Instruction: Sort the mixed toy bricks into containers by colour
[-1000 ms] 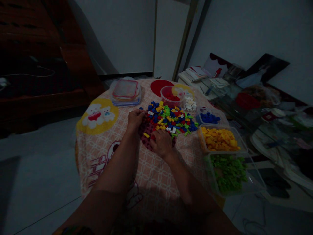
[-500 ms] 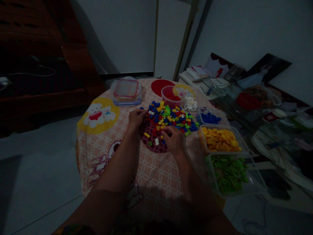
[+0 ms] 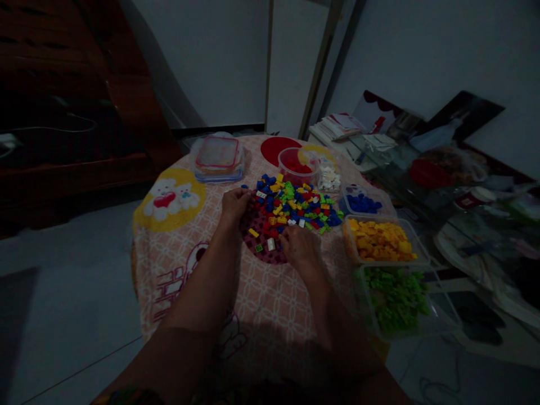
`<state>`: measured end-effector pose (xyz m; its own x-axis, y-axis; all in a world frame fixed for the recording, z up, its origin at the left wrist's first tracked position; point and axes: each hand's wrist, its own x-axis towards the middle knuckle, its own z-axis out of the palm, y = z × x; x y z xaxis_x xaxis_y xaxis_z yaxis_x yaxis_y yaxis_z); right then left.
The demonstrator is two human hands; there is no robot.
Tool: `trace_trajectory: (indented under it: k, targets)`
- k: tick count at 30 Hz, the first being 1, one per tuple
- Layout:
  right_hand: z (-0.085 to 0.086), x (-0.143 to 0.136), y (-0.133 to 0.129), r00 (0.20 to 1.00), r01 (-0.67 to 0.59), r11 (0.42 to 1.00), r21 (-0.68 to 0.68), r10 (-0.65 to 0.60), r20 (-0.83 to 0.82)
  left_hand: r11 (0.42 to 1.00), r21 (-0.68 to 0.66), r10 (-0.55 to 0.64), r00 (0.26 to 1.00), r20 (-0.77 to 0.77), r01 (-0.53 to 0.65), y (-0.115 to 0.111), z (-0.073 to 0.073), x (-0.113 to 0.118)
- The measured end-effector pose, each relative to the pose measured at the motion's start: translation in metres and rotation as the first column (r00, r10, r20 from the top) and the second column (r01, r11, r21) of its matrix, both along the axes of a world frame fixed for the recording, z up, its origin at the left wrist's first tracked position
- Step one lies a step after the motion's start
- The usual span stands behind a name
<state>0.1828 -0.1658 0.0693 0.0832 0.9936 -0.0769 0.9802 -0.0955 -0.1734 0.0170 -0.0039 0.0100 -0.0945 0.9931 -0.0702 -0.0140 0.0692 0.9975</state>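
Note:
A pile of mixed toy bricks (image 3: 291, 199) in red, blue, yellow, green and white lies on the patterned cloth. At its left edge my left hand (image 3: 236, 203) has its fingers pressed together; what they hold, if anything, is too small to name. My right hand (image 3: 299, 243) is low at the pile's near side, fingers bent together, their tips hard to see. Between the hands lie a white brick (image 3: 271, 244), a yellow brick (image 3: 253, 232) and a green brick (image 3: 259, 247).
Right of the pile stand tubs of blue bricks (image 3: 363, 203), yellow bricks (image 3: 379, 242) and green bricks (image 3: 396, 301). Behind it are a round tub of red bricks (image 3: 298, 165), white bricks (image 3: 329, 178) and stacked lidded boxes (image 3: 219, 159). A cluttered glass table (image 3: 405, 185) is at right.
My right hand has drawn slightly back toward me, uncovering white bricks at the near edge of the pile. My left hand has stayed in place.

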Motion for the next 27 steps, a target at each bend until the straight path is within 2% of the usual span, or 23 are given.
trace_trajectory:
  k: [4, 8, 13, 17, 20, 22, 25, 26, 27]
  targets:
    - [0.0, -0.007, 0.001, 0.997, -0.004, 0.997, -0.076, 0.009, 0.073, 1.0, -0.002, -0.001, 1.0, 0.002, 0.001, -0.001, 0.002, 0.001]
    - [0.0, -0.008, 0.001, 0.998, -0.014, 0.999, -0.047, 0.017, 0.065, 1.0, -0.015, -0.001, 1.0, -0.001, 0.001, -0.003, 0.005, 0.001]
    - [0.0, 0.004, 0.002, 0.997, 0.067, 0.992, 0.107, -0.063, -0.034, 0.999, -0.03, -0.01, 1.0, 0.0, 0.01, -0.003, 0.004, 0.0]
    - [0.002, 0.024, 0.004, 0.976, 0.216, 0.947, 0.238, -0.2, -0.09, 1.0, -0.005, -0.018, 1.0, -0.012, 0.018, -0.003, 0.003, -0.001]
    - [0.007, 0.044, 0.0, 0.961, 0.277, 0.907, 0.318, -0.267, -0.077, 1.0, -0.006, -0.007, 1.0, -0.016, 0.007, -0.002, 0.002, 0.0]
    - [0.015, 0.059, -0.006, 0.925, 0.37, 0.849, 0.378, -0.373, -0.068, 1.0, -0.012, -0.002, 1.0, -0.01, 0.002, -0.002, 0.002, 0.0]
    - [0.032, 0.082, -0.016, 0.785, 0.582, 0.662, 0.472, -0.609, -0.114, 1.0, 0.002, -0.003, 1.0, -0.003, 0.003, -0.001, 0.0, 0.001]
    - [0.037, 0.087, -0.018, 0.745, 0.623, 0.606, 0.494, -0.652, -0.141, 1.0, 0.008, -0.003, 1.0, -0.004, 0.003, 0.0, 0.0, 0.001]
    - [0.04, 0.091, -0.02, 0.728, 0.641, 0.573, 0.51, -0.665, -0.167, 1.0, 0.01, -0.002, 1.0, -0.005, 0.002, 0.0, 0.0, 0.001]
